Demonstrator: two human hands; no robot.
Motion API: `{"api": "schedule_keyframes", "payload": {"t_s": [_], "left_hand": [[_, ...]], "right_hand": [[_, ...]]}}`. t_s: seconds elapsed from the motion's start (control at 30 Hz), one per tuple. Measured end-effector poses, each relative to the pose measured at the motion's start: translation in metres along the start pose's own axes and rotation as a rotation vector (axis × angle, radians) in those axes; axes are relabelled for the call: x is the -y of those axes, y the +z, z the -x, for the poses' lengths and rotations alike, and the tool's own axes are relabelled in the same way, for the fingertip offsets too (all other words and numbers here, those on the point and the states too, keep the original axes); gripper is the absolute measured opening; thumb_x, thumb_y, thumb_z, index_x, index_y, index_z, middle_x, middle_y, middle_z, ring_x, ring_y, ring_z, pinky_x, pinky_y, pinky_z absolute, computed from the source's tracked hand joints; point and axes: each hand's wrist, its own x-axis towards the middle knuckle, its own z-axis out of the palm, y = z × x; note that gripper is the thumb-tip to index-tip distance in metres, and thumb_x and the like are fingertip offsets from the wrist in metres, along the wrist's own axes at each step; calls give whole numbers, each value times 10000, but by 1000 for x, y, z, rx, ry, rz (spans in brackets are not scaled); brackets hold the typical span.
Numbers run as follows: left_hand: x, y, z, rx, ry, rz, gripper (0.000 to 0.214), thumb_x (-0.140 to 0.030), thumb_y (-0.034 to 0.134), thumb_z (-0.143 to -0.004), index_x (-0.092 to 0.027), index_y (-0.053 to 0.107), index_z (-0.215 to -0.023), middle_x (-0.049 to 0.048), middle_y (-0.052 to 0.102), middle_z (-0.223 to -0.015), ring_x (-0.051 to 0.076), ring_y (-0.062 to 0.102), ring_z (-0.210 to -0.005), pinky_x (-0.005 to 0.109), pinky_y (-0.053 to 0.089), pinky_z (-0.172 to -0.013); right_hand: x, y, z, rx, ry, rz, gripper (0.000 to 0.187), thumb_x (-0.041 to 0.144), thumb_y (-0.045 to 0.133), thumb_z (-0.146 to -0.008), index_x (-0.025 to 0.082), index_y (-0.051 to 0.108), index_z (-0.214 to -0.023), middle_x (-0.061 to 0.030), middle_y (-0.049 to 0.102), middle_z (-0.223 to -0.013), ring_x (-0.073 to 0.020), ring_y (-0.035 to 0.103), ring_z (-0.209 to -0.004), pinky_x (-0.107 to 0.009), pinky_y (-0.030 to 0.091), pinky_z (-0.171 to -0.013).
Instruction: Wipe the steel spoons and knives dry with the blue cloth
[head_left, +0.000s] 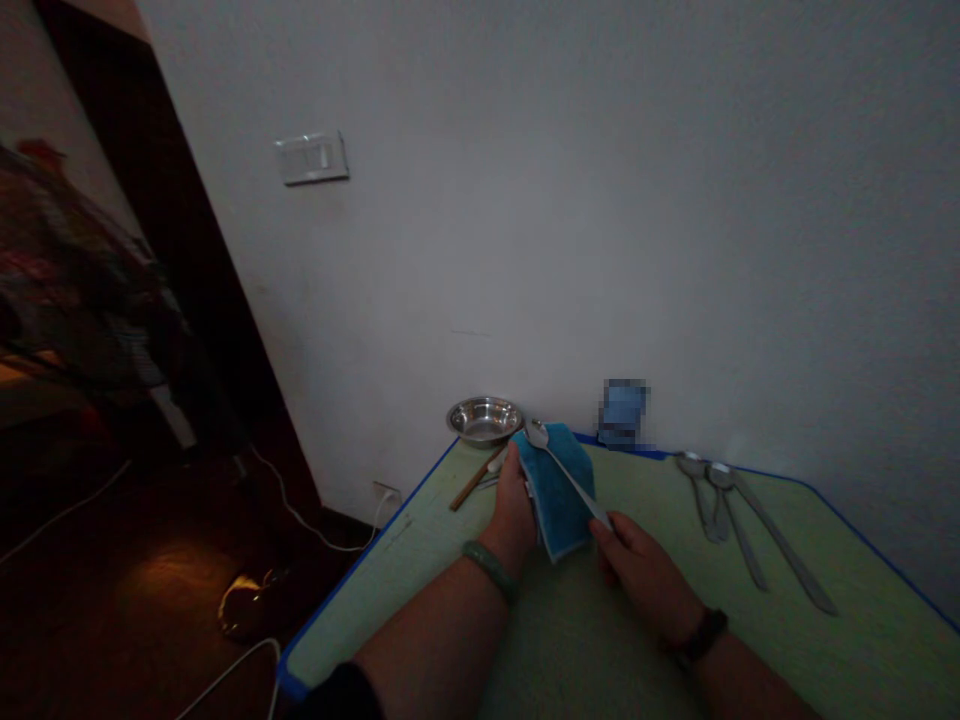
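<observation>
From where I stand, this looks like the drying or wiping of a spoon [574,484]. The person's left hand [516,510] is closed on a blue cloth [566,505], its fingers mostly hidden behind the fabric, and the right hand [641,562] pinches the spoon near the end of its handle. Both are up over the table [420,575], nearer its left edge than its right, with the spoon slanting across the face of the cloth and its head by the cloth's far left corner.

To my eye, the next move calls for folding the cloth round the head and drawing it along the handle, the right hand's pinch staying firm so the spoon doesn't twist.

The spoon is plain metal, slim and long in the handle, pale grey with a small glint at the head. I can't make out any wet or dirt on it. More spoons [720,476] lie towards the table's right side, heads by the far edge; a metal bowl [484,432] sits at the far left corner.
</observation>
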Motion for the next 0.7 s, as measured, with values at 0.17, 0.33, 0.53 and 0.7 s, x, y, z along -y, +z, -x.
{"api": "schedule_keyframes", "payload": {"t_s": [0.17, 0.33, 0.53, 0.7], "left_hand": [[1, 0, -2, -22, 17, 22, 506, -581, 398, -716, -139, 639, -666, 47, 598, -505, 183, 566, -504, 378, 459, -692], [-1, 2, 1, -30, 5, 12, 508, -564, 384, -734, -136, 641, -635, 43, 585, -473, 170, 544, -458, 353, 463, -644], [0, 1, 1, -2, 30, -4, 522, -573, 378, -734, -131, 649, -679, 40, 588, -479, 169, 554, -470, 349, 469, -659], [2, -1, -1, 23, 45, -11, 531, -571, 366, -743, -125, 646, -678, 60, 624, -544, 162, 561, -483, 328, 476, -634]], "right_hand": [[0, 1, 0, 0, 5, -8, 357, 525, 338, -774, 207, 473, -680, 49, 444, -520, -119, 448, -509, -229, 346, -501], [-2, 2, -1, 0, 11, 1, 345, 511, 336, -777, 209, 467, -675, 51, 449, -522, -115, 456, -502, -224, 344, -496], [-2, 2, -1, 8, 15, -8, 341, 506, 344, -778, 203, 479, -702, 55, 441, -513, -106, 445, -492, -219, 340, -493], [-1, 1, -1, 9, 28, 0, 338, 507, 340, -783, 206, 479, -716, 56, 433, -518, -107, 448, -498, -219, 341, -497]]}}
